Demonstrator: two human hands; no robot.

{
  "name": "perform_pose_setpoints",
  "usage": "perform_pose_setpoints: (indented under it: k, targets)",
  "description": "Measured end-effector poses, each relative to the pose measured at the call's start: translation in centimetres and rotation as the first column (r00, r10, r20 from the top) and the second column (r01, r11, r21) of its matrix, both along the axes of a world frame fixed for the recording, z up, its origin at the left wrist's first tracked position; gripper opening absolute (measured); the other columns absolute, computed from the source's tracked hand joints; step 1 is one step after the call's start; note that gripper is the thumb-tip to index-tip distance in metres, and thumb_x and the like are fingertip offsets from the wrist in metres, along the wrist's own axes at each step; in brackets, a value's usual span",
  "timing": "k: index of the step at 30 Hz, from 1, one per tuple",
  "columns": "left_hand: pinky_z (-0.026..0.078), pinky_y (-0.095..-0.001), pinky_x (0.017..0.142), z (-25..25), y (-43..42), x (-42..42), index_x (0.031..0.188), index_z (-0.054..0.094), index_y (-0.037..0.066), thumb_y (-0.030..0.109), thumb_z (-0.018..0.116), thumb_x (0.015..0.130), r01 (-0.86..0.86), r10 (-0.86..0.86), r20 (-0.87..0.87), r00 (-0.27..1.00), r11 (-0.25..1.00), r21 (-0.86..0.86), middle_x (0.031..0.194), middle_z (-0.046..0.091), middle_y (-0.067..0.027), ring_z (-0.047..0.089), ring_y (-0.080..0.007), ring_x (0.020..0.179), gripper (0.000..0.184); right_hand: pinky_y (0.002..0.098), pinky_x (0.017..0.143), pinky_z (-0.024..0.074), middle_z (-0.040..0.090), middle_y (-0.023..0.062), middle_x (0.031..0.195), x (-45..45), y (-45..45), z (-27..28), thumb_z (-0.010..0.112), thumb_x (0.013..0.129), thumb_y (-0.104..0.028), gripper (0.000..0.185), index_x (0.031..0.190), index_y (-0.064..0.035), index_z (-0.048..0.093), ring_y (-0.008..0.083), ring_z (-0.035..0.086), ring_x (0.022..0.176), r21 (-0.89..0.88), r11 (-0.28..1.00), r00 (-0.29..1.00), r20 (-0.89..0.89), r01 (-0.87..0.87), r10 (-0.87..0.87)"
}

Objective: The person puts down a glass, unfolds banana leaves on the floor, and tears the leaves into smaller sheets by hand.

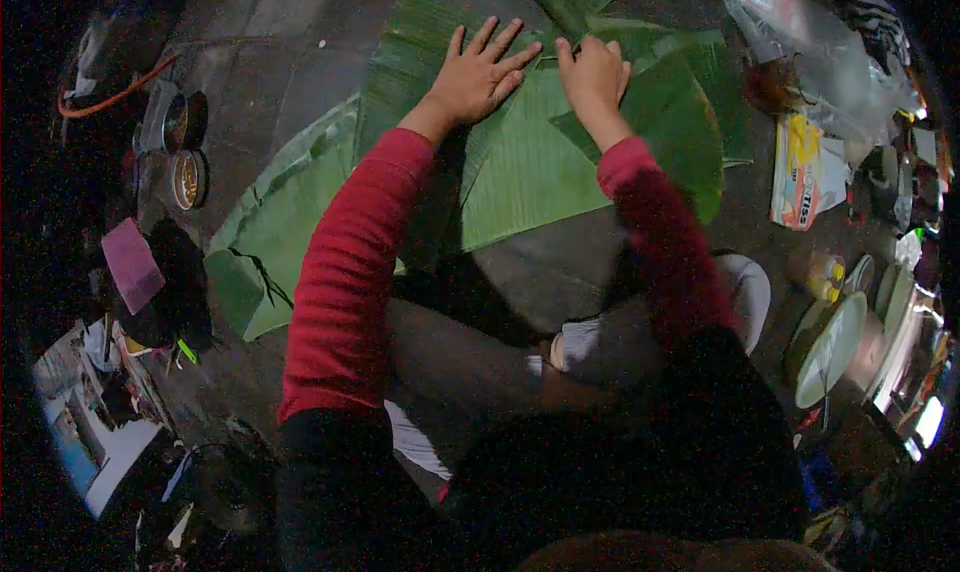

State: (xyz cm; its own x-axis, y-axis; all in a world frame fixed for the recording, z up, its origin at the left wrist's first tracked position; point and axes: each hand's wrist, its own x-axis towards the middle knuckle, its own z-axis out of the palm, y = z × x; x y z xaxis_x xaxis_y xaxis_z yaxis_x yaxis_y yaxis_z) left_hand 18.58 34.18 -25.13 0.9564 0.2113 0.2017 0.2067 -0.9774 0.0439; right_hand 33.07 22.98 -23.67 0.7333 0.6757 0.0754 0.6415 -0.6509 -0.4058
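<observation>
Several large green leaf pieces [540, 162] lie overlapping on the dark floor in front of my crossed legs. My left hand [482, 77] rests flat on them with its fingers spread, pressing on the upper middle part. Just to its right, my right hand [595, 74] has its fingers curled at the upper edge of the leaves, beside a thick dark green midrib [555, 2]. What the curled fingers pinch is too small to make out. Another leaf piece [290, 202] extends to the lower left, partly folded at its end.
Round tins [187, 180] and a pink block [133, 265] are on the left, near an orange cord [120, 105]. On the right are a clear plastic bag [810, 62], a yellow and white packet [797, 172] and a pale green bowl [832, 352].
</observation>
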Motion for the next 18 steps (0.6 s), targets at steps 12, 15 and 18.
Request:
perform_pose_setpoints:
  k: [12, 15, 18]
  targets:
    - [0.012, -0.0572, 0.103, -0.3, 0.0, 0.0, 0.134, 0.032, 0.033, 0.043, 0.026, 0.092, -0.007, 0.007, 0.028, 1.000, 1.000, 0.007, 0.144, 0.021, -0.0044, 0.020, -0.0302, 0.132, 0.044, 0.0452, 0.075, 0.0325, 0.062, 0.0100, 0.083, -1.3, -3.1, 0.5, 0.054, 0.080, -0.039, 0.033, 0.079, -0.0069, 0.061, 0.0285, 0.050, 0.090, 0.077, 0.993, 0.995, 0.033, 0.090, -0.093]
    - [0.012, -0.0571, 0.103, -0.4, 0.0, 0.0, 0.134, 0.031, 0.033, 0.044, 0.026, 0.092, -0.009, 0.009, 0.035, 0.999, 1.000, -0.005, 0.144, 0.020, -0.0044, 0.020, -0.0299, 0.132, 0.044, 0.0450, 0.074, 0.0324, 0.062, 0.0088, 0.080, -2.1, -4.5, 0.3, 0.054, 0.079, -0.039, 0.032, 0.077, -0.0076, 0.060, 0.0284, 0.050, 0.087, 0.093, 0.988, 0.990, 0.057, 0.124, -0.129]
    - [0.012, -0.0573, 0.102, -0.4, 0.0, 0.1, 0.135, 0.031, 0.033, 0.044, 0.026, 0.092, -0.014, 0.014, 0.037, 0.999, 1.000, 0.003, 0.144, 0.020, -0.0046, 0.020, -0.0298, 0.132, 0.044, 0.0449, 0.073, 0.0324, 0.060, 0.0071, 0.075, -2.5, -6.5, 0.7, 0.054, 0.079, -0.038, 0.031, 0.077, -0.0083, 0.060, 0.0285, 0.050, 0.085, 0.088, 0.984, 0.986, 0.035, 0.157, -0.161]
